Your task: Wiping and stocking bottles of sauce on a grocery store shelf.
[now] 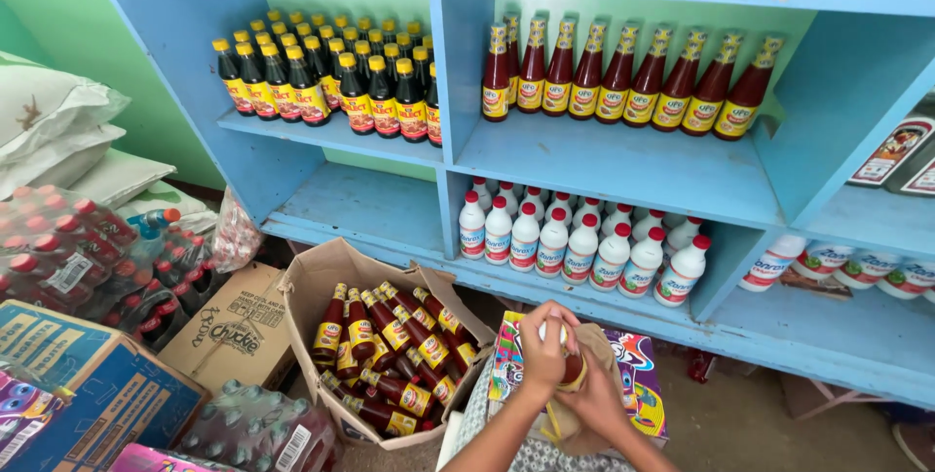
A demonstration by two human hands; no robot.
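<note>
We've got the bottle (573,367) clenched in both hands, left hand (545,345) up top, right hand (594,396) w/ cloth (596,345); grip firm, wipe evenly.

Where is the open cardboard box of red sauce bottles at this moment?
In the head view, the open cardboard box sits low and left of centre, on the floor below the blue shelves, just left of the hands.

Light-blue shelves (623,165), red-brown bottles (623,77)
</note>
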